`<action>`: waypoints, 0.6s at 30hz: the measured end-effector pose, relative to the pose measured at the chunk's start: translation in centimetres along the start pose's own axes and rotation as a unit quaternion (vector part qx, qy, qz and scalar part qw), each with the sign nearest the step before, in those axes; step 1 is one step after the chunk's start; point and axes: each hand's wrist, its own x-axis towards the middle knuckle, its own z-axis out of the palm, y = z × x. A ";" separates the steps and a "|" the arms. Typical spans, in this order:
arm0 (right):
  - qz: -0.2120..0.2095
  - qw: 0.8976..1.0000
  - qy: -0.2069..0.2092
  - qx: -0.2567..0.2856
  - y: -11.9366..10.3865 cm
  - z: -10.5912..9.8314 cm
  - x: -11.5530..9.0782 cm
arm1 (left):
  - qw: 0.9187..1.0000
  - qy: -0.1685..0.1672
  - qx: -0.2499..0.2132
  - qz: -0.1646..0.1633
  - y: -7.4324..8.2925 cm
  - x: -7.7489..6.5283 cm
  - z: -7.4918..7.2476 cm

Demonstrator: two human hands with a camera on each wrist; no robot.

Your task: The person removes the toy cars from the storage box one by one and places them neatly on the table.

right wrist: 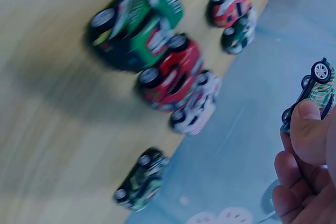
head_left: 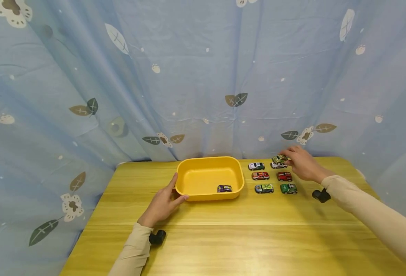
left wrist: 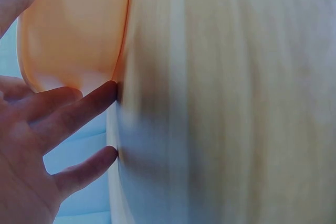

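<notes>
My right hand [head_left: 301, 163] pinches a green patterned toy car [head_left: 279, 159] between thumb and fingers. In the head view the car overlaps a white toy car [head_left: 278, 165] at the back of the right column. The held toy car [right wrist: 319, 87] shows its wheels and striped side in the right wrist view. My left hand [head_left: 161, 203] rests against the left end of a yellow tray [head_left: 210, 197], fingers spread. In the left wrist view, straight fingers [left wrist: 86, 108] lie along the tray's outside. A purple toy car [head_left: 224, 188] sits inside, near the front right corner.
Right of the tray stand a white-and-green car [head_left: 256, 166], a red-orange car [head_left: 260, 176], a blue-green car [head_left: 264, 188], a red car [head_left: 284, 176] and a green car [head_left: 288, 188]. A dark green camouflage car [right wrist: 140, 179] stands near the table edge. Behind hangs a blue curtain [head_left: 196, 76].
</notes>
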 end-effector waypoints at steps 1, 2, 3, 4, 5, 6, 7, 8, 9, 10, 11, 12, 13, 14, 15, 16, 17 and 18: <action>0.000 1.000 0.002 -0.003 0.3 0.0 -0.3 | 1.000 0.000 0.000 0.002 0.0 0.0 0.0; 0.001 1.000 0.003 -0.005 0.6 0.1 -0.6 | 1.000 -0.001 -0.001 0.003 0.0 0.0 0.0; 0.002 1.000 0.005 -0.008 0.9 0.1 -0.8 | 1.000 -0.001 -0.001 0.004 0.0 0.0 -0.1; 0.003 1.000 0.006 -0.010 1.2 0.2 -1.1 | 1.000 -0.001 -0.001 0.004 0.0 0.0 0.0; 0.006 1.000 0.006 -0.011 1.5 0.2 -1.4 | 1.000 -0.001 -0.003 0.004 0.0 -0.1 0.0; 0.010 1.000 0.006 -0.012 1.8 0.2 -1.7 | 1.000 -0.002 -0.004 0.003 0.0 -0.1 0.0; 0.014 1.000 0.004 -0.013 2.0 0.3 -1.9 | 1.000 -0.002 -0.005 0.002 0.0 -0.2 0.0; 0.018 1.000 0.002 -0.014 2.3 0.3 -2.2 | 1.000 -0.003 -0.005 0.002 0.0 -0.2 0.0; 0.023 1.000 0.001 -0.016 2.6 0.3 -2.4 | 1.000 -0.003 -0.006 0.001 -0.1 -0.2 0.0; 0.027 0.999 -0.001 -0.016 2.7 0.3 -2.7 | 1.000 -0.005 -0.006 0.000 -0.1 -0.2 0.0; 0.031 0.999 -0.003 -0.017 2.9 0.3 -2.9 | 1.000 -0.005 -0.006 -0.001 -0.1 -0.1 0.0; 0.033 0.999 -0.002 -0.018 3.1 0.2 -3.1 | 1.000 -0.006 -0.006 -0.001 -0.1 -0.1 -0.1; 0.034 0.999 -0.001 -0.021 3.2 0.2 -3.3 | 1.000 -0.006 -0.005 -0.001 -0.1 -0.1 -0.1; 0.034 0.999 0.002 -0.023 3.4 0.1 -3.6 | 1.000 -0.006 -0.005 0.000 -0.1 -0.1 -0.2; 0.033 0.999 0.005 -0.023 3.5 0.1 -3.8 | 1.000 -0.006 -0.006 0.000 -0.1 0.0 -0.2; 0.031 0.999 0.010 -0.025 3.6 0.1 -4.0 | 1.000 -0.006 -0.005 0.000 -0.1 0.0 -0.3; 0.029 0.999 0.016 -0.027 3.8 0.0 -4.2 | 1.000 -0.006 -0.006 0.001 -0.1 0.0 -0.3; 0.027 0.999 0.020 -0.028 4.0 0.0 -4.3 | 1.000 -0.006 -0.006 0.001 -0.1 0.0 -0.3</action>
